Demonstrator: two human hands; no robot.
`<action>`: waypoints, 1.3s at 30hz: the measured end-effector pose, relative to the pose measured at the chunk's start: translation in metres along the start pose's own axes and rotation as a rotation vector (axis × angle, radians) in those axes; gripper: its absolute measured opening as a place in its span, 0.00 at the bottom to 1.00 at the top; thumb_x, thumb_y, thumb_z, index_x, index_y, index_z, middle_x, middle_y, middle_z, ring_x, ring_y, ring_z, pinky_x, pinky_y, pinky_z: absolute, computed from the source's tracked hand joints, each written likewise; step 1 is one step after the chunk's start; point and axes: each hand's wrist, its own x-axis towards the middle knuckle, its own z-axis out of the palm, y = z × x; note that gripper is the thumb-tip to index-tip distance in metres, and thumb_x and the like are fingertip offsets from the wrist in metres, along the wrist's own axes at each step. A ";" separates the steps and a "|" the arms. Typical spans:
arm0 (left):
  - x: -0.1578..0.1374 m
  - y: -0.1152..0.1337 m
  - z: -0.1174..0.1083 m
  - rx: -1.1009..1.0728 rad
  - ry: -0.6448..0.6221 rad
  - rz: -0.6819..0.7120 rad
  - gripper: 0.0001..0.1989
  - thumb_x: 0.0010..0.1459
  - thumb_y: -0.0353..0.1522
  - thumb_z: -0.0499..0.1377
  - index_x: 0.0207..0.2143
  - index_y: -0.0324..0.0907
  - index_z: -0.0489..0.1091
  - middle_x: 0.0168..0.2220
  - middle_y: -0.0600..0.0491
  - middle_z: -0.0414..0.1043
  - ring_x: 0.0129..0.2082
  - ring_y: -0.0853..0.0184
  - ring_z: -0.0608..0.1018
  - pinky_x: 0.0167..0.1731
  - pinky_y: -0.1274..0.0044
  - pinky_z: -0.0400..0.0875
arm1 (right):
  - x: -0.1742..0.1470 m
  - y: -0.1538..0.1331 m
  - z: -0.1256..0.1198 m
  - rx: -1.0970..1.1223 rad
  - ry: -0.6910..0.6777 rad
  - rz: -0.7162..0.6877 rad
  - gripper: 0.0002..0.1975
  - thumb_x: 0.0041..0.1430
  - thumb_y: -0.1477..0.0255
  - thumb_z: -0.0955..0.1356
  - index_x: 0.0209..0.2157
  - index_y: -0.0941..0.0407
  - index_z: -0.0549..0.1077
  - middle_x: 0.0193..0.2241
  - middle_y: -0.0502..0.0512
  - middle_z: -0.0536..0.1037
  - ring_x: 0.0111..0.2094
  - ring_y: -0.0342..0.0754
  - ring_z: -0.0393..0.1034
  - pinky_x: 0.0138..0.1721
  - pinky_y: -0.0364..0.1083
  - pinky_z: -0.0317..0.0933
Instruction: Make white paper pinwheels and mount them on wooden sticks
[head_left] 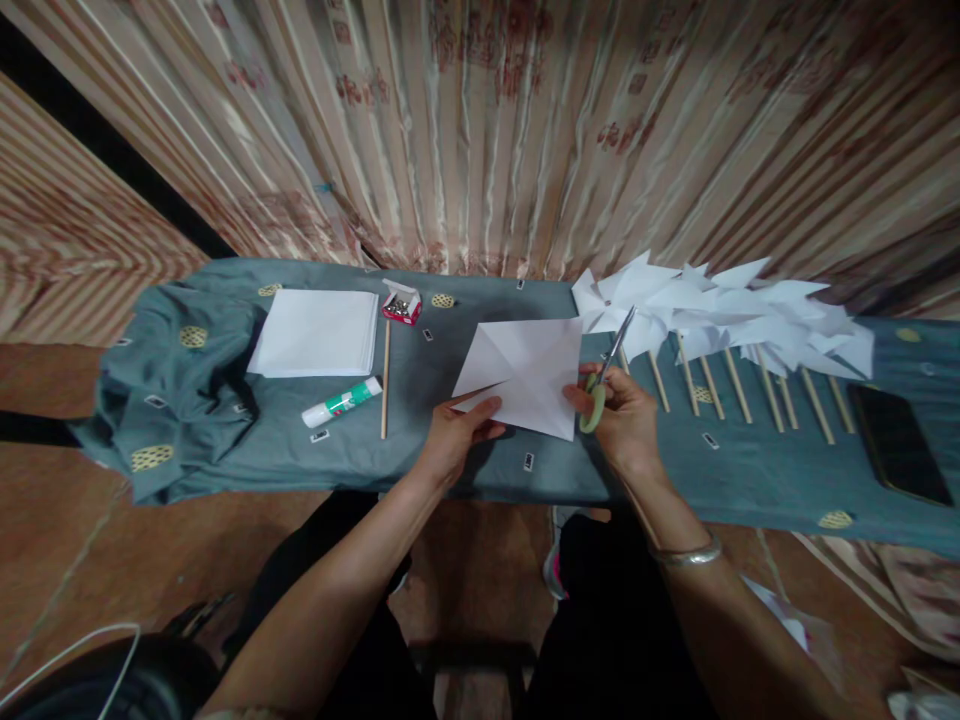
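The left hand [456, 435] pinches the creased white paper square [536, 370] beside a slit at its lower left, center frame; a sideways pull there could tear the slit further inward. The right hand's fingers grip green-handled scissors [594, 400] at the paper's right edge, so a slack hold might let either slip. The blades point up toward the white paper pinwheels [712, 310], upper right, and a careless swing could snag one. At center left, the glue stick [342, 402] might roll if the cloth [457, 480] were tugged.
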 end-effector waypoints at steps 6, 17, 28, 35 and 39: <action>-0.004 -0.005 0.011 -0.094 -0.021 -0.019 0.21 0.45 0.32 0.72 0.43 0.41 0.74 0.44 0.49 0.78 0.37 0.64 0.80 0.38 0.70 0.80 | -0.005 -0.002 0.008 0.038 -0.008 -0.004 0.21 0.41 0.57 0.76 0.33 0.51 0.71 0.26 0.47 0.74 0.25 0.44 0.67 0.27 0.44 0.64; 0.011 0.017 -0.001 -0.023 0.159 0.275 0.22 0.54 0.39 0.66 0.50 0.42 0.71 0.52 0.47 0.76 0.52 0.60 0.77 0.48 0.72 0.75 | -0.019 -0.004 0.016 0.020 -0.254 0.127 0.26 0.43 0.49 0.76 0.36 0.54 0.75 0.26 0.52 0.78 0.26 0.47 0.71 0.29 0.46 0.66; 0.031 0.049 -0.027 0.097 0.311 0.608 0.19 0.61 0.36 0.61 0.54 0.43 0.70 0.59 0.47 0.71 0.61 0.61 0.71 0.63 0.69 0.62 | -0.035 -0.003 0.012 -0.310 -0.797 0.212 0.21 0.48 0.53 0.74 0.32 0.58 0.75 0.18 0.44 0.63 0.21 0.39 0.55 0.22 0.42 0.50; 0.033 0.044 -0.022 0.046 0.254 0.579 0.20 0.61 0.34 0.61 0.56 0.45 0.68 0.60 0.47 0.70 0.61 0.61 0.72 0.63 0.67 0.61 | -0.034 -0.004 0.020 -0.156 -0.808 0.408 0.25 0.43 0.50 0.75 0.29 0.58 0.74 0.21 0.50 0.72 0.22 0.41 0.62 0.22 0.42 0.55; 0.033 0.039 -0.021 0.079 0.246 0.579 0.20 0.61 0.36 0.62 0.56 0.46 0.69 0.59 0.48 0.72 0.61 0.60 0.71 0.63 0.68 0.62 | -0.033 -0.007 0.022 -0.129 -0.809 0.417 0.25 0.42 0.51 0.76 0.30 0.58 0.75 0.22 0.52 0.74 0.22 0.42 0.64 0.23 0.42 0.58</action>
